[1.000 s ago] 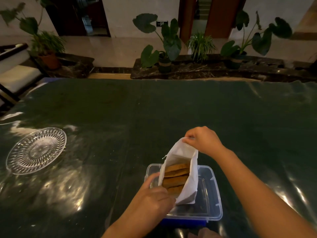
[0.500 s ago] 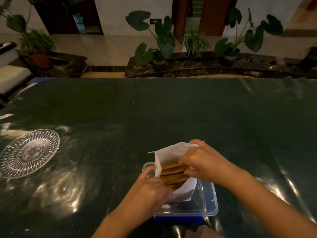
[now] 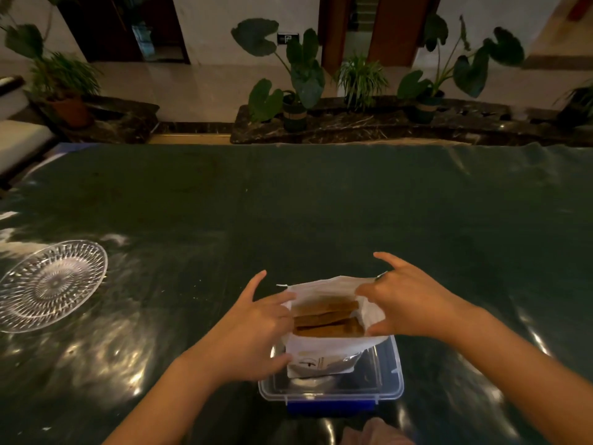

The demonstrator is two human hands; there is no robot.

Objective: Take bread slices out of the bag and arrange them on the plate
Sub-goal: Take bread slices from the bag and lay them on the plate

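Note:
A white bread bag [image 3: 321, 354] stands in a clear plastic box [image 3: 390, 380] near the table's front edge. Its mouth is spread wide, and several brown bread slices [image 3: 327, 317] show inside, packed on edge. My left hand [image 3: 253, 329] grips the bag's left rim and side. My right hand [image 3: 407, 303] pinches the right rim, index finger and little finger raised. A cut-glass plate [image 3: 53, 284] lies at the left, with nothing on it, well apart from the bag.
The table [image 3: 321, 203] wears a dark green glossy cover. The plastic box has a blue clip at its near side. Beyond the far edge stand potted plants [image 3: 298, 78] on a dark stone ledge. A white seat [image 3: 16, 139] is at far left.
Both hands shifted to the bag's two rims and pulled its mouth wide open. The bag now stands more upright and faces me. The view moved in closer.

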